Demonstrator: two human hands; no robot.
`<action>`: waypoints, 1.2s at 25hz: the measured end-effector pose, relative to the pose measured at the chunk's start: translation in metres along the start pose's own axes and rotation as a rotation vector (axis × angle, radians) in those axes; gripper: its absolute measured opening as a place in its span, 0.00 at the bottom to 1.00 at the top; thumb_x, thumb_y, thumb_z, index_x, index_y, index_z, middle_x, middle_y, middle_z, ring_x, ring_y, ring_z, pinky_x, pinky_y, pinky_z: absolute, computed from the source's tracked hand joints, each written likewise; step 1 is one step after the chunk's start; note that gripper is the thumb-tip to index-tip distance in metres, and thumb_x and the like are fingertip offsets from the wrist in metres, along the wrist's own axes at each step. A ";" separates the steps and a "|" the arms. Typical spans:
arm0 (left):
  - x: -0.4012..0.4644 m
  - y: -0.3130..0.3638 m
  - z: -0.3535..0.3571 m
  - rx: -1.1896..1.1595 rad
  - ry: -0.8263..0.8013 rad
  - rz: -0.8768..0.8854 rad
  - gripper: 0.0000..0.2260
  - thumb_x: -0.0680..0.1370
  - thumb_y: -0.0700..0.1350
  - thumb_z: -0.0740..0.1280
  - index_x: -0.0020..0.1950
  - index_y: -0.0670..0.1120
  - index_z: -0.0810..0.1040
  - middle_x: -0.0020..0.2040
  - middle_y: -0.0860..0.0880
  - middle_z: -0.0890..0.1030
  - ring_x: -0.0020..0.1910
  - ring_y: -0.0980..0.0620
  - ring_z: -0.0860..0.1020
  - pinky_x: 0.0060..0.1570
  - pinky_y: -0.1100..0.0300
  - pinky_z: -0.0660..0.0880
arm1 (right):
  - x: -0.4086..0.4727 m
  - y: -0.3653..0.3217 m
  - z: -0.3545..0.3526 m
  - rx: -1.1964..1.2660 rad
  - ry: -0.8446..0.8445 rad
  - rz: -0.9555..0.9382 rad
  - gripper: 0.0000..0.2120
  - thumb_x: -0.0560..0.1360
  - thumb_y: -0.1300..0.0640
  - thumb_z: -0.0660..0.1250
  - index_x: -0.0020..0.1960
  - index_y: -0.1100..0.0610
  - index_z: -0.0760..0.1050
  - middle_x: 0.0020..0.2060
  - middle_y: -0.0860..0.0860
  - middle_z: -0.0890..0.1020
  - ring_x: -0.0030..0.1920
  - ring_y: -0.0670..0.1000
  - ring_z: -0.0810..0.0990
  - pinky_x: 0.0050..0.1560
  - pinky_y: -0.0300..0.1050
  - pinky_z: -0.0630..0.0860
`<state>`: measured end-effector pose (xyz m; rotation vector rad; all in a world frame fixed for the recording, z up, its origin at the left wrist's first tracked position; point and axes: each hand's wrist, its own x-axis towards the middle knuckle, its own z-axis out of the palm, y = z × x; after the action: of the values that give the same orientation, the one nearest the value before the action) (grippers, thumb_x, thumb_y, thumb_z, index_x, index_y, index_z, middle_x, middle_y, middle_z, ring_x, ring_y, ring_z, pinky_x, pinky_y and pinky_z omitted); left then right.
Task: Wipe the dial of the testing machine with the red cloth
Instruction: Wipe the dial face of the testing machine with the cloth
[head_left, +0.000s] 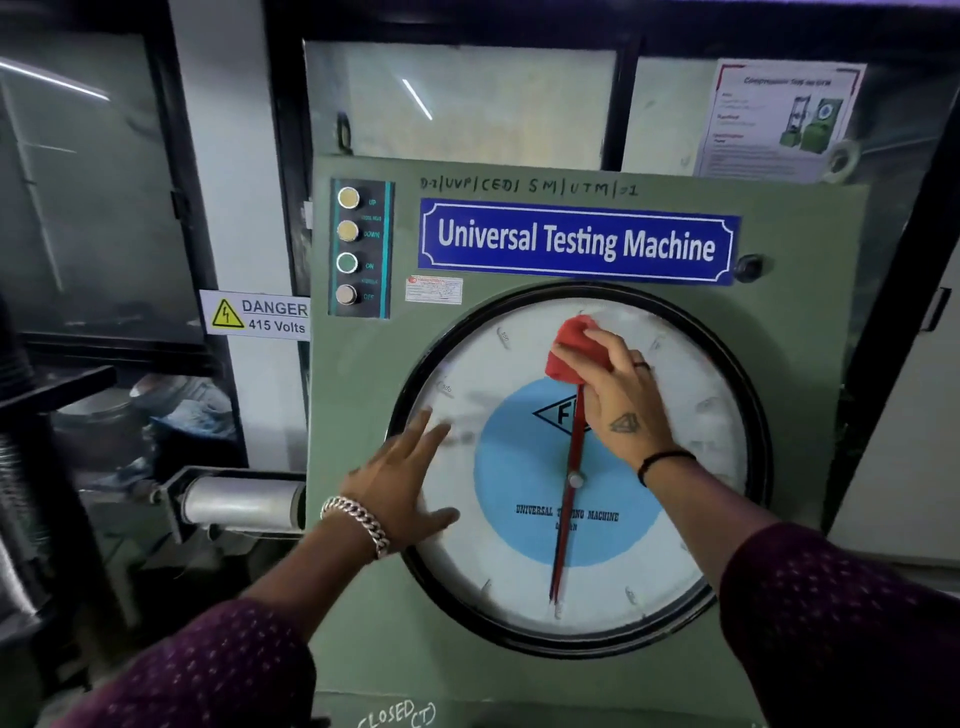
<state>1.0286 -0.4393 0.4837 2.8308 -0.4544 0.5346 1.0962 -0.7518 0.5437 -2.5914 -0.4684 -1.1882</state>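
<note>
A large round dial (519, 587) with a black rim, white face, blue centre and red pointer fills the front of the green testing machine (374, 395). My right hand (626, 400) presses a bunched red cloth (574, 351) against the upper part of the dial glass, just above the blue disc. My left hand (402, 480) lies flat with fingers spread on the dial's left rim and holds nothing.
A column of round push buttons (348, 247) sits at the machine's upper left, under it a small label. A blue "Universal Testing Machine" sign (576, 241) is above the dial. A "DANGER 415 Volts" sticker (257, 315) and a metal cylinder (239, 501) are to the left.
</note>
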 end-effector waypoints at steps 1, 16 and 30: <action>-0.004 -0.005 -0.018 0.040 0.037 0.017 0.52 0.71 0.69 0.75 0.86 0.61 0.49 0.89 0.57 0.42 0.82 0.46 0.62 0.67 0.38 0.77 | 0.004 -0.014 -0.003 0.027 -0.025 -0.053 0.33 0.78 0.70 0.69 0.77 0.44 0.82 0.81 0.57 0.75 0.63 0.74 0.81 0.63 0.72 0.81; -0.161 -0.027 -0.176 0.416 0.169 -0.350 0.55 0.61 0.81 0.65 0.85 0.63 0.53 0.89 0.57 0.47 0.82 0.45 0.63 0.67 0.37 0.77 | 0.011 -0.178 -0.018 0.370 -0.203 -0.498 0.33 0.78 0.55 0.62 0.82 0.41 0.73 0.80 0.47 0.74 0.64 0.66 0.85 0.53 0.65 0.87; -0.436 -0.023 -0.262 0.621 0.177 -0.854 0.54 0.64 0.80 0.68 0.85 0.63 0.53 0.89 0.56 0.49 0.81 0.42 0.65 0.63 0.36 0.78 | -0.082 -0.448 -0.038 0.775 -0.339 -0.913 0.34 0.80 0.59 0.69 0.85 0.44 0.72 0.82 0.47 0.73 0.68 0.64 0.83 0.60 0.65 0.85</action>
<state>0.5674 -0.2345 0.5493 3.0613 1.0851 0.8002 0.8452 -0.3694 0.5469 -1.8572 -1.8733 -0.5119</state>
